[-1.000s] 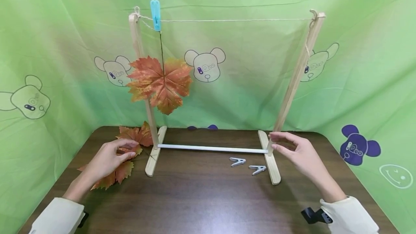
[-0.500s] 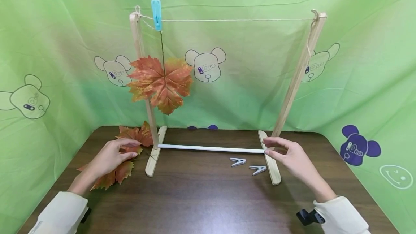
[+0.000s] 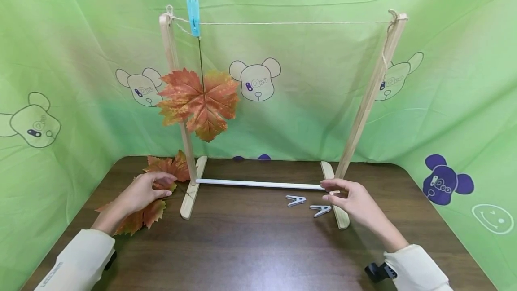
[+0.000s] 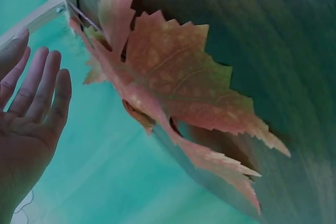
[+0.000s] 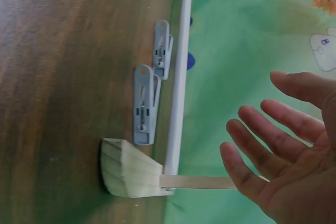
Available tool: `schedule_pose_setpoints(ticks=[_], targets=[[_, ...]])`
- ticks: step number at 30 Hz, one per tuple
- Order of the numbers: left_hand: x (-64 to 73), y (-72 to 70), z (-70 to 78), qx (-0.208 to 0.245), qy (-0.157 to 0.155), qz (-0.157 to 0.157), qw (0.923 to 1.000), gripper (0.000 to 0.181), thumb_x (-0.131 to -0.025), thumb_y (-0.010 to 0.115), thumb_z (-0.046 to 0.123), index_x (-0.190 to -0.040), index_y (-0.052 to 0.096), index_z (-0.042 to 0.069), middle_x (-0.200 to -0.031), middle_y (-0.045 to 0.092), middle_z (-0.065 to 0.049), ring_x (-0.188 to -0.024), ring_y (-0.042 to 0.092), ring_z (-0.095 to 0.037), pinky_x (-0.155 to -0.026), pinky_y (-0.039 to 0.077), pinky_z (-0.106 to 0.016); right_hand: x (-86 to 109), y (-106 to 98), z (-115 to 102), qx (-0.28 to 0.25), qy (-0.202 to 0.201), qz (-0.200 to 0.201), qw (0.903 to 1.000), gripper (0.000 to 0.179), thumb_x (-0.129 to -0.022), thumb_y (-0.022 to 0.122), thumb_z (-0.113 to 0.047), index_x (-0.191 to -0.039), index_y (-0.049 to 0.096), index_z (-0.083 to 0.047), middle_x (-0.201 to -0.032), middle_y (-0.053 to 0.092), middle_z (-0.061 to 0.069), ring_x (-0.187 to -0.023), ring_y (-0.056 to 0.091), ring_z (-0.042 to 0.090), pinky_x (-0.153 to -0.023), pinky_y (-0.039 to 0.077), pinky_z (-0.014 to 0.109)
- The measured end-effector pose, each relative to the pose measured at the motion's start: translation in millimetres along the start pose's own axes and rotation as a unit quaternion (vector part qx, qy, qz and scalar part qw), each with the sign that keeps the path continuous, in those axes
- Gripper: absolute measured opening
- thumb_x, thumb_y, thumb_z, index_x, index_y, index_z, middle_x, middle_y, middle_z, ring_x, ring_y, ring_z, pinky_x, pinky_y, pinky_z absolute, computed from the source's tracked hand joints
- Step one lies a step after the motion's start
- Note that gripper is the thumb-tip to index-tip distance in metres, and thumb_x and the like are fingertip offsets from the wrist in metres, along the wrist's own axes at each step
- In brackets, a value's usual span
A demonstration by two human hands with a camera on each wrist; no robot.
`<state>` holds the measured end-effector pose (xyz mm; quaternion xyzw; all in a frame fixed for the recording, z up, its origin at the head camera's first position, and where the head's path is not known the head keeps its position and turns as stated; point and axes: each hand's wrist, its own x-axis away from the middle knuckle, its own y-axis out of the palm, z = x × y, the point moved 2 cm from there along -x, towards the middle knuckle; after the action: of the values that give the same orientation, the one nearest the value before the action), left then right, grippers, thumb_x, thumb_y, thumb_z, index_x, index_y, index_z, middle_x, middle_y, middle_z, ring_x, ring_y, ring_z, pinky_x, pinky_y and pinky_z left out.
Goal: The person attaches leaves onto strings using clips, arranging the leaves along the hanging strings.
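Note:
My left hand [image 3: 141,194], fingers loosely bent and holding nothing, hovers over orange-green maple leaves [image 3: 154,213] lying at the table's left. In the left wrist view, the hand [image 4: 34,114] stands apart from a leaf [image 4: 178,77]. On the other side, my right hand [image 3: 355,199] is beside the right foot [image 3: 341,217] of a wooden stand, its thumb and fingers apart. Just left of its fingertips lie two grey clothespins, the nearer one [image 3: 320,210] and the farther one [image 3: 295,200]. The right wrist view has the hand [image 5: 289,150] empty, away from the clothespins [image 5: 143,106].
Between the stand's posts a string [image 3: 291,23] runs across the top and a white rod [image 3: 258,184] near the bottom. From the string, a blue clothespin [image 3: 193,17] holds another maple leaf [image 3: 202,102] by its stem. Green printed cloth [image 3: 307,116] surrounds the brown table [image 3: 242,246].
My right hand has come left and a little down, from beside the right post to near the grey clothespins. The left hand has shifted slightly right over the leaves.

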<state>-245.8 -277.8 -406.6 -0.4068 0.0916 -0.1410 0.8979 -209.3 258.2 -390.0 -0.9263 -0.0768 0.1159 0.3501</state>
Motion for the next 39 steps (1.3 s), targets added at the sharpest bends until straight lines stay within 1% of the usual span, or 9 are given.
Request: schedule_pose_setpoints(ticks=[3,10,14,19,22,27,33,36,39], targets=[[-0.9,3.0,-2.7,0.009,-0.006,-0.014,0.9998,0.032,-0.096,0.073,0.001,-0.127,0.068,-0.005,-0.116,0.072,-0.020,-0.107,0.070,-0.033,-0.084,0.060,-0.038,0.1,4,4,0.003,0.005,-0.007,1.0000,0.034,-0.094,0.077,-0.009,-0.126,0.072,0.000,-0.127,0.073,0.019,-0.098,0.074,0.011,-0.084,0.056,0.017],[-3.2,8.3,-4.8,0.010,-0.005,-0.016,0.9998,0.032,-0.094,0.075,0.000,-0.124,0.068,-0.006,-0.111,0.073,-0.019,-0.100,0.071,-0.029,-0.083,0.060,-0.035,2.5,10,9,-0.004,0.020,-0.019,0.9996,0.038,-0.091,0.080,-0.007,-0.126,0.070,0.004,-0.128,0.072,0.022,-0.098,0.077,0.024,-0.081,0.057,0.019],[-4.2,10.2,-6.5,0.015,-0.010,-0.022,0.9996,0.034,-0.093,0.074,-0.002,-0.126,0.067,-0.007,-0.108,0.074,-0.019,-0.096,0.072,-0.027,-0.078,0.059,-0.031,3.0,13,13,-0.002,0.031,-0.025,0.9992,0.040,-0.090,0.080,-0.006,-0.127,0.069,0.005,-0.127,0.072,0.023,-0.099,0.077,0.029,-0.078,0.057,0.019],[-4.3,12.1,-7.9,0.010,-0.018,-0.028,0.9994,0.037,-0.093,0.074,-0.004,-0.129,0.066,-0.007,-0.106,0.075,-0.018,-0.094,0.072,-0.026,-0.077,0.059,-0.029,3.3,16,18,-0.003,0.032,-0.039,0.9987,0.041,-0.089,0.079,-0.005,-0.127,0.068,0.007,-0.124,0.072,0.027,-0.102,0.076,0.034,-0.076,0.058,0.020],[-4.4,13.7,-9.5,0.016,-0.028,-0.032,0.9989,0.037,-0.093,0.072,-0.005,-0.130,0.066,-0.006,-0.105,0.075,-0.017,-0.093,0.073,-0.024,-0.077,0.059,-0.029,4.0,17,21,-0.002,0.030,-0.046,0.9985,0.042,-0.089,0.080,-0.006,-0.127,0.067,0.008,-0.120,0.072,0.028,-0.101,0.076,0.034,-0.077,0.059,0.020],[-3.7,15.4,-11.1,0.032,-0.028,-0.041,0.9983,0.038,-0.094,0.069,-0.008,-0.132,0.064,-0.009,-0.105,0.073,-0.018,-0.093,0.073,-0.025,-0.076,0.059,-0.030,3.9,19,26,-0.003,0.030,-0.053,0.9981,0.043,-0.089,0.079,-0.005,-0.127,0.066,0.010,-0.120,0.072,0.030,-0.101,0.076,0.036,-0.080,0.059,0.021],[-3.6,16.3,-10.9,0.025,-0.027,-0.046,0.9983,0.037,-0.095,0.070,-0.007,-0.131,0.065,-0.007,-0.103,0.074,-0.015,-0.093,0.072,-0.024,-0.074,0.058,-0.030,3.4,23,31,-0.014,0.027,-0.063,0.9976,0.043,-0.088,0.079,-0.002,-0.126,0.065,0.014,-0.118,0.073,0.030,-0.103,0.075,0.037,-0.080,0.059,0.020],[-3.5,17.0,-10.6,0.021,-0.031,-0.048,0.9982,0.037,-0.095,0.070,-0.006,-0.131,0.065,-0.006,-0.102,0.074,-0.014,-0.093,0.071,-0.023,-0.075,0.058,-0.030,2.8,25,32,-0.014,0.027,-0.067,0.9973,0.043,-0.088,0.079,-0.001,-0.126,0.065,0.014,-0.117,0.073,0.030,-0.101,0.076,0.036,-0.079,0.059,0.020],[-3.1,16.9,-10.5,0.019,-0.029,-0.049,0.9982,0.038,-0.094,0.070,-0.006,-0.132,0.064,-0.006,-0.102,0.074,-0.014,-0.093,0.071,-0.024,-0.075,0.058,-0.031,1.2,26,33,-0.009,0.019,-0.073,0.9971,0.041,-0.087,0.078,0.001,-0.124,0.066,0.013,-0.115,0.074,0.028,-0.098,0.076,0.033,-0.078,0.059,0.019]])
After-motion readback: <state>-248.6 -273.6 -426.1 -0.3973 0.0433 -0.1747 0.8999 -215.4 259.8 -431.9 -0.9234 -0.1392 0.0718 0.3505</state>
